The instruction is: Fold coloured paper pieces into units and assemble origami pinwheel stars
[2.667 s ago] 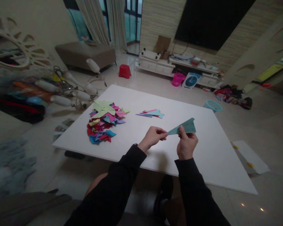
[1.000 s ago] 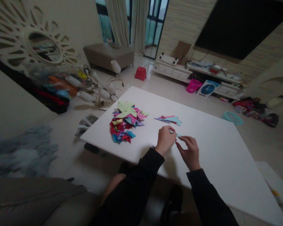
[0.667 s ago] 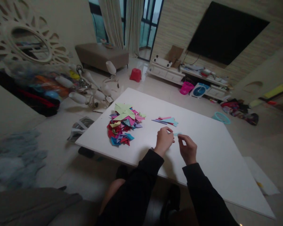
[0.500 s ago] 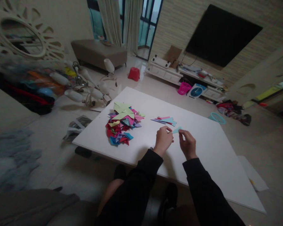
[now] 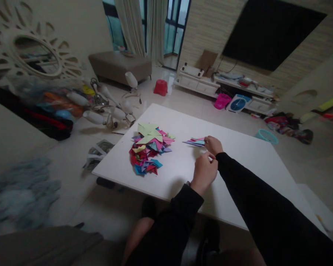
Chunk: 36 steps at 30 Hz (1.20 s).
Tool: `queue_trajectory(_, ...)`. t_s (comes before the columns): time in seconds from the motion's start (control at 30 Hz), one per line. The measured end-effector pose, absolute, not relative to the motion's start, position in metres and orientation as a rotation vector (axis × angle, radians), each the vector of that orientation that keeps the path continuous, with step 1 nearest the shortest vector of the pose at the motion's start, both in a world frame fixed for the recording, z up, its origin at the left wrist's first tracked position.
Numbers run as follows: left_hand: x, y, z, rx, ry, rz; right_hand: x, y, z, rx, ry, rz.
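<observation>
My right hand (image 5: pixel 214 145) reaches over the small stack of folded paper pieces (image 5: pixel 193 142), its fingers pinched at the right end, where a light blue folded paper piece (image 5: pixel 200 142) meets the fingertips. My left hand (image 5: pixel 204 169) is just in front of it above the table, fingers curled and closed. Something pale shows at its fingertips, too little to name. To the left lies a heap of colourful origami pieces (image 5: pixel 148 149) in red, blue, purple and pink, with a large pale green folded shape (image 5: pixel 150 133) on top.
Both hands work over a white table (image 5: pixel 246 177). Beyond it stand a red stool (image 5: pixel 160 87), a pink basket (image 5: pixel 222 101), a blue fan (image 5: pixel 237 103) and a turquoise basin (image 5: pixel 267 136). A lamp fixture (image 5: pixel 108 107) lies on the floor at left.
My hands have parted from the light blue piece they held together. The right hand has moved forward and left to the stack; the left is now nearer, its fingers curled. The view has shifted slightly.
</observation>
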State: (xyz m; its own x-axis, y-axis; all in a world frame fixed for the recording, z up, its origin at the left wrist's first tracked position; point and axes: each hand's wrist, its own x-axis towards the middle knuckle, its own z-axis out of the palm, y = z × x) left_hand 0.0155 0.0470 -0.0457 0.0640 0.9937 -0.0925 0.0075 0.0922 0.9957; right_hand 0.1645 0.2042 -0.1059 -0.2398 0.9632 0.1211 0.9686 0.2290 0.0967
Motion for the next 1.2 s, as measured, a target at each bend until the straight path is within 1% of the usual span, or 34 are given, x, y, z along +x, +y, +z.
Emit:
queue_trajectory(0.17, 0.017, 0.049, -0.047, 1.210, 1.222, 1.097, 0.156, 0.229, -0.118, -1.931, -2.463, -0.233)
queue_trajectory(0.33, 0.017, 0.052, -0.049, 1.203, 1.208, 1.116, 0.140, 0.236, -0.137, -1.890, -2.501, -0.154)
queue_trajectory(0.4, 0.017, 0.053, -0.049, 1.197, 1.183, 1.130, 0.123, 0.230, -0.143, -1.760, -2.534, -0.085)
queue_trajectory(0.5, 0.019, 0.053, -0.048, 1.189, 1.167, 1.133, 0.087, 0.214, -0.148, -1.437, -2.613, 0.031)
queue_trajectory(0.6, 0.021, 0.050, -0.046, 1.211, 1.177, 1.152, 0.050, 0.199, -0.149, -1.254, -2.662, -0.006)
queue_trajectory(0.7, 0.021, 0.047, -0.043, 1.239, 1.193, 1.180, 0.023, 0.193, -0.147, -1.240, -2.682, -0.027)
queue_trajectory(0.8, 0.020, 0.047, -0.042, 1.263, 1.213, 1.197, 0.010, 0.195, -0.145, -1.328, -2.639, -0.039)
queue_trajectory(1.03, 0.014, 0.054, -0.041, 1.230, 1.198, 1.239, 0.022, 0.199, -0.130, -1.361, -2.457, -0.019)
queue_trajectory(1.1, 0.012, 0.056, -0.039, 1.214, 1.202, 1.233, 0.038, 0.192, -0.121, -1.380, -2.295, 0.061)
queue_trajectory(1.2, 0.008, 0.057, -0.035, 1.213, 1.266, 1.230, 0.073, 0.166, -0.104, -1.420, -1.971, 0.274)
